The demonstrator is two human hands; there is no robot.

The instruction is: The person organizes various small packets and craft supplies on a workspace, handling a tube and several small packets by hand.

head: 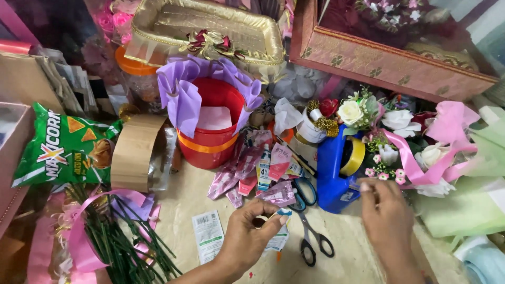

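Note:
My left hand (247,236) is low in the middle, fingers pinched on a small roll of clear tape (261,219). A thin strip seems to stretch from it toward my right hand (386,210), whose fingertips are pinched together near a blue plastic container (334,168). That container carries a yellow tape roll (353,156). Black-handled scissors (310,231) lie on the brown paper between my hands. Several pink sachets (252,168) are scattered just beyond my left hand.
A red bucket (210,129) wrapped in purple paper stands at centre. A green snack bag (63,144) and a cardboard roll (134,152) lie left. White and pink artificial flowers with ribbon (405,142) sit right. Green stems (118,242), a gold tray (205,29) and a pink box (389,58) surround the spot.

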